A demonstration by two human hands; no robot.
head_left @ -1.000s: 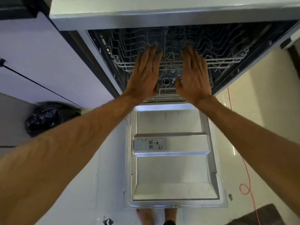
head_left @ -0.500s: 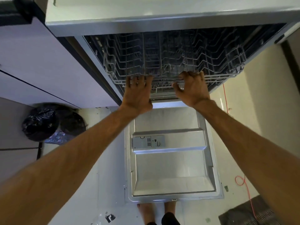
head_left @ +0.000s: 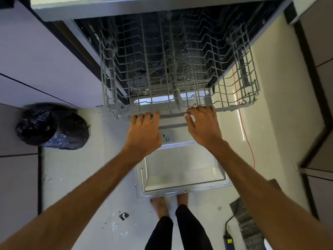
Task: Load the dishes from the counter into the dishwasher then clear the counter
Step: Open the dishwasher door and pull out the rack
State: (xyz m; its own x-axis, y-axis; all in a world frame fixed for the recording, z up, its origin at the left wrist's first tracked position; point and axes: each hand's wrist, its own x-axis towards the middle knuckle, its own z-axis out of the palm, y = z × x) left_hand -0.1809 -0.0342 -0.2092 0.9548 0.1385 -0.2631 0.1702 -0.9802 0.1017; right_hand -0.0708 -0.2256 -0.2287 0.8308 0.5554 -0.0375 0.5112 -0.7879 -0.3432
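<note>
**Grey wire rack held at its front rail by both grips**

Steel-lined and open, the dishwasher stood at the far side, with its door lying flat toward the person's feet. The rack reached out over the door's far half and held no dishes. Neither the dishes nor the desk top were in view, so the things to load lay out of sight.

The left grip had its fingers curled over the front rail, left of centre. The right grip did likewise right of centre, thumb below the rail. Both closed round the wire and carried nothing else.

The step looked like sliding the rack out for loading. Doing it well seemed to call for an even pull from both sides, so the runners did not bind, and a level rail. When turning for the dishes, the person would need to step round the black bag on the floor to the left and the red cord to the right.
</note>
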